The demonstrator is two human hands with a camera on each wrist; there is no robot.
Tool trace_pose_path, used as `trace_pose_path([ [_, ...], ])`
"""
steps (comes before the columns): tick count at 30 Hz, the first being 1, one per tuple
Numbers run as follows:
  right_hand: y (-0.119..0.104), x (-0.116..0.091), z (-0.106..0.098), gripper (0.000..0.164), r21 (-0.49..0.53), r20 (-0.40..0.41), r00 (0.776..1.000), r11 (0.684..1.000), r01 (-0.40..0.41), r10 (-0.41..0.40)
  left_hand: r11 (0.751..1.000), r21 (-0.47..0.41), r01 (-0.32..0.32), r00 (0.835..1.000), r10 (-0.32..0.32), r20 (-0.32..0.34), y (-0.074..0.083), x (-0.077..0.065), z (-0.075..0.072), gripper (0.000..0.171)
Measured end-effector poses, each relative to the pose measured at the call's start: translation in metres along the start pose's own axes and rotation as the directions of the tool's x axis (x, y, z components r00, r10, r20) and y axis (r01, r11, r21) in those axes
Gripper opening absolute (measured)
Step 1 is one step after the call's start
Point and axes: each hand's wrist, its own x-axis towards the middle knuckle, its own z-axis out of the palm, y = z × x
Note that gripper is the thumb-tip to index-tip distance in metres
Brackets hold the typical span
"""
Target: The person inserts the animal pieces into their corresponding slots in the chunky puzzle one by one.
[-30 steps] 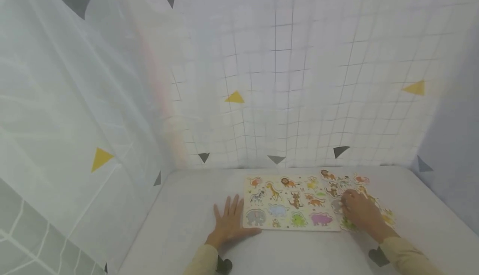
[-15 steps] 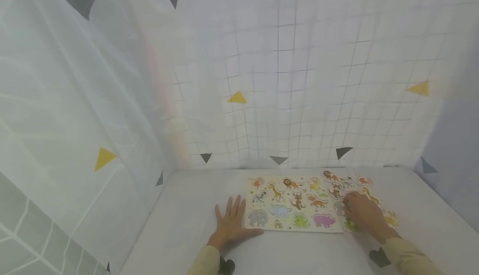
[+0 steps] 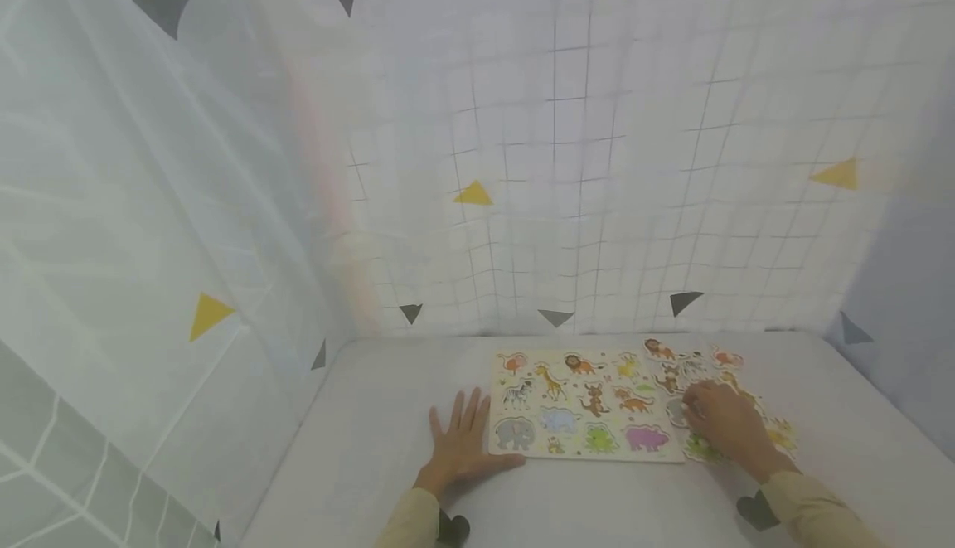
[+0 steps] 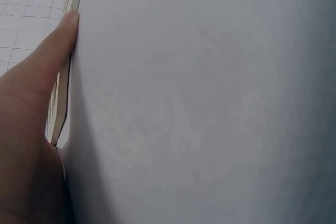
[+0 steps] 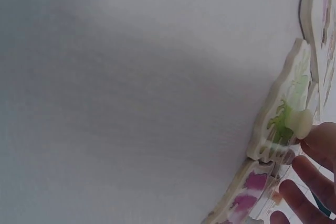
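Note:
A wooden animal puzzle board point(image 3: 570, 453) lies flat on the table. My left hand point(image 3: 455, 453) rests with spread fingers at its left side, the thumb along the front edge; in the left wrist view the thumb point(image 4: 65, 32) touches the board's rim. To the right, my right hand point(image 3: 724, 424) is over the loose animal pieces, fingers bent down at the grey piece point(image 3: 676, 412). Close by is the green frog piece point(image 3: 700, 447); in the right wrist view my fingertips point(image 5: 312, 174) are beside its pale knob point(image 5: 300, 124). I cannot tell whether they pinch anything.
Loose lion point(image 3: 660, 350), kangaroo point(image 3: 669, 379), zebra point(image 3: 692, 365) and pink point(image 3: 727, 357) pieces lie beyond my right hand. A yellow piece point(image 3: 781, 434) lies right of it. A white patterned sheet point(image 3: 522, 241) hangs behind the table.
The whole head view has shifted slightly, as the camera moved. Both hands, the board and the pieces stay in place relative to one another.

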Motion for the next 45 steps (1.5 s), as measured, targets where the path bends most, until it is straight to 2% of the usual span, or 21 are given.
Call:
trace_pose_path([
  [15, -0.003, 0.003, -0.003, 0.011, 0.0, 0.013, 1.0, 1.0, -0.023, 0.023, 0.998, -0.058, 0.003, 1.0, -0.002, 0.016, 0.0, -0.001, -0.003, 0.13],
  [22, -0.007, 0.003, -0.004, 0.012, 0.07, -0.023, 0.999, 0.997, -0.028, 0.03, 1.0, -0.01, -0.001, 1.0, 0.001, 0.005, -0.002, 0.001, 0.001, 0.131],
  [33, -0.025, 0.005, -0.002, 0.025, 0.159, -0.01, 1.0, 0.987, -0.017, 0.018, 1.0, -0.024, 0.015, 1.0, -0.015, 0.017, -0.003, 0.002, 0.001, 0.131],
  [39, -0.04, 0.007, -0.005, 0.019, 0.197, 0.013, 0.999, 0.98, -0.032, 0.031, 0.999, -0.042, 0.013, 1.0, -0.013, 0.017, 0.001, -0.002, -0.004, 0.13],
  [45, -0.052, 0.008, -0.003, 0.017, 0.181, 0.004, 0.999, 0.983, -0.036, 0.036, 0.999, -0.049, -0.005, 1.0, 0.006, 0.009, 0.002, -0.005, -0.007, 0.129],
])
